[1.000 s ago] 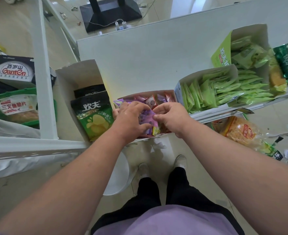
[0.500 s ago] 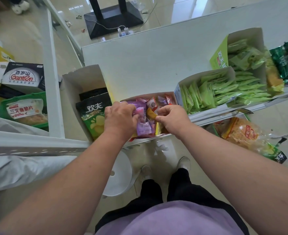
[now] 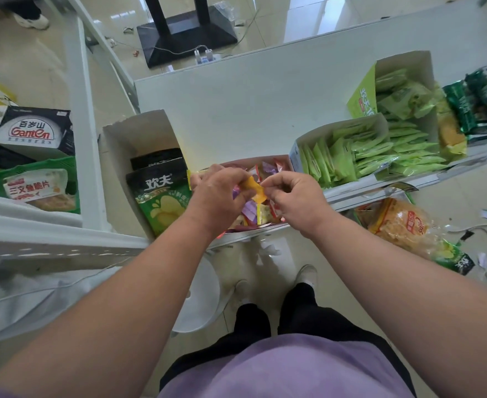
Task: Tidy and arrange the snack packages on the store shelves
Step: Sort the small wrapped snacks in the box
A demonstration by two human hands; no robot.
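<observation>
Over snack box [image 3: 283, 160] | orange packet [image 3: 255, 191], small, crinkled | both hands pinching

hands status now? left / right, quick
Left hand: pinching one end of the small orange snack packet.
Right hand: pinching the packet's other end, above the mixed-snack box.

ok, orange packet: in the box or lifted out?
Lifted out. Both hands, left and right, pinch the orange packet above the box of mixed sweets.
</observation>
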